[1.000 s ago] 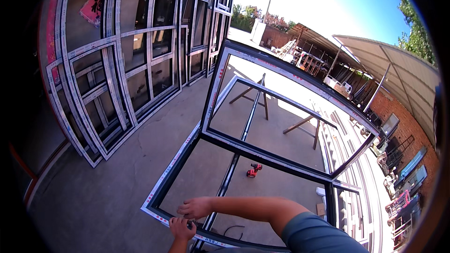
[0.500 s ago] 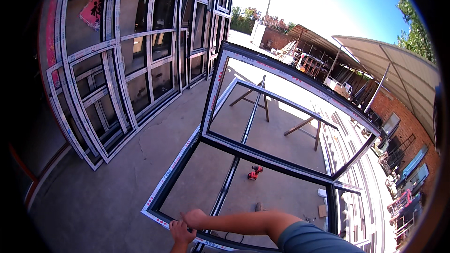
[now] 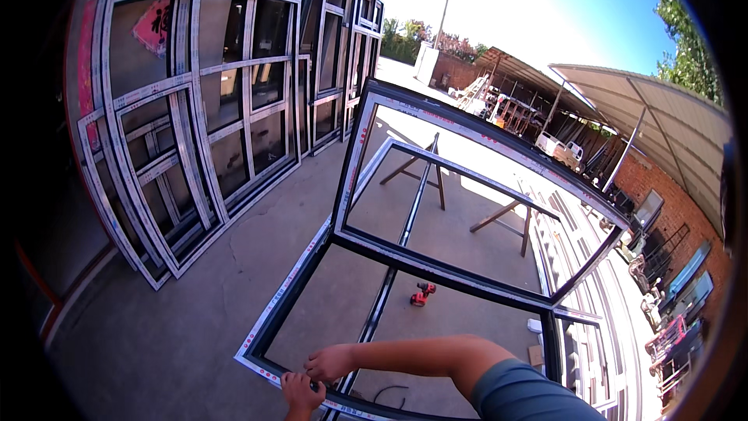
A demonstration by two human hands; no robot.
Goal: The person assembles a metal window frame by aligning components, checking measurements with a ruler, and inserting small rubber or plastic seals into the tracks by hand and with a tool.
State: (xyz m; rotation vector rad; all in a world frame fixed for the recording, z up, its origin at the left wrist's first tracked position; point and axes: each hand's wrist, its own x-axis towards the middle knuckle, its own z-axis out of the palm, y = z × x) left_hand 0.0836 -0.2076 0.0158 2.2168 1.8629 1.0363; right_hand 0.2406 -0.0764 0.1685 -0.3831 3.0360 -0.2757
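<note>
A large dark window frame (image 3: 284, 296) with printed protective film on its outer faces lies flat before me. A second frame, a sash (image 3: 452, 257), stands raised along its far side. At the near left, my left hand (image 3: 302, 392) has its fingers curled over the near rail. Just beyond it, my right hand (image 3: 331, 362) is closed at the inner side of that rail, its fingertips pointing down. A small dark thing shows between the two hands; its kind is hidden. My right forearm crosses over the frame's opening.
A red and black cordless drill (image 3: 422, 294) lies on the concrete floor, seen through the frame. Sawhorses (image 3: 502, 222) stand beyond. Several film-wrapped window frames (image 3: 195, 109) lean against the wall at left. Long profiles (image 3: 615, 304) lie at right, near a brick wall (image 3: 662, 195).
My right hand has shifted slightly right and its fingers have drawn in toward the rail. The left hand stays nearly in place. The view has tilted a little.
</note>
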